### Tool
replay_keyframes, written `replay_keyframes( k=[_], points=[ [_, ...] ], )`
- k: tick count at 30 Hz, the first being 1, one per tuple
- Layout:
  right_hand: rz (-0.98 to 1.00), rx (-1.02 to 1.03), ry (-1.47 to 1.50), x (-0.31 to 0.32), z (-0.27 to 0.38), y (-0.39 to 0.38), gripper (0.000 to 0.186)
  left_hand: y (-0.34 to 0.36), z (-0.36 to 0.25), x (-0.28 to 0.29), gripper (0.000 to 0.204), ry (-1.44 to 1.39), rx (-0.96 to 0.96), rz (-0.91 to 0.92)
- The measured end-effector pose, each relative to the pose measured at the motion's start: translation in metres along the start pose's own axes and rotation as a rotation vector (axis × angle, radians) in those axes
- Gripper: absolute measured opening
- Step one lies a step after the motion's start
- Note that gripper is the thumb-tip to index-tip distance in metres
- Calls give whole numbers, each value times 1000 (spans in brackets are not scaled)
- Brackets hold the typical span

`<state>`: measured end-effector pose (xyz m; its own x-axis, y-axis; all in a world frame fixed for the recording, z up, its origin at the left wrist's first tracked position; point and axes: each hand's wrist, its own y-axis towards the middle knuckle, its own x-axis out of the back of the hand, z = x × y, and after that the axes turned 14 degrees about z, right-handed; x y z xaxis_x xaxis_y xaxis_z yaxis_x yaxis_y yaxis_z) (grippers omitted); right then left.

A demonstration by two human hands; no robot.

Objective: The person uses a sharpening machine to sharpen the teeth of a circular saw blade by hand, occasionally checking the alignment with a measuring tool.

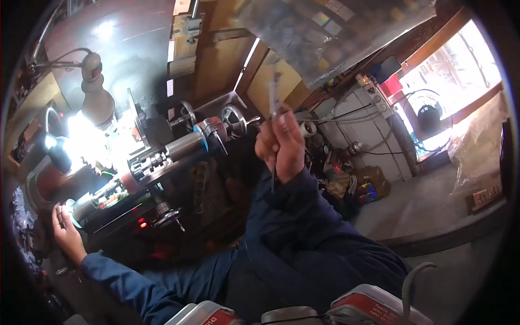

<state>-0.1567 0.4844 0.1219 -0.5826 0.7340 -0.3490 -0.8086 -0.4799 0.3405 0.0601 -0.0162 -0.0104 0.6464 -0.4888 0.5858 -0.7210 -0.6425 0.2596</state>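
Observation:
On the left stands a lathe-like bench machine [181, 149] with a metal cylinder, handwheels and a brightly lit work area. My left hand [69, 234] is at its lower left end, fingers bent against a round, pale-rimmed end piece [75, 213]; glare hides what they grip. Raised right of the machine, my right hand [281, 142] is closed around a slim metal caliper [273, 97]. The caliper stands nearly upright, its blurred upper end above my fist and a thin rod below it.
A lamp [57, 149] glares beside the machine. One handwheel [234, 119] is close to my right hand; another [167, 218] hangs below the bed. Plastic sheeting [336, 38] hangs overhead. Cables and a fan [429, 116] are at the right, near a bright opening.

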Motion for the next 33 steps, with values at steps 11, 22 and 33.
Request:
replay_keyframes(
  k=[11, 22, 33],
  points=[
    [-465, 672, -1056, 84, 43, 82, 38, 2, -35, -12, 24, 25, -26, -82],
    [-653, 749, -1709, 52, 52, 235, 32, 2, -23, -14, 25, 24, -104, -132],
    [221, 309, -2104, 160, 146, 409, 29, 0, -30, -11, 26, 42, -59, -175]
  ],
)
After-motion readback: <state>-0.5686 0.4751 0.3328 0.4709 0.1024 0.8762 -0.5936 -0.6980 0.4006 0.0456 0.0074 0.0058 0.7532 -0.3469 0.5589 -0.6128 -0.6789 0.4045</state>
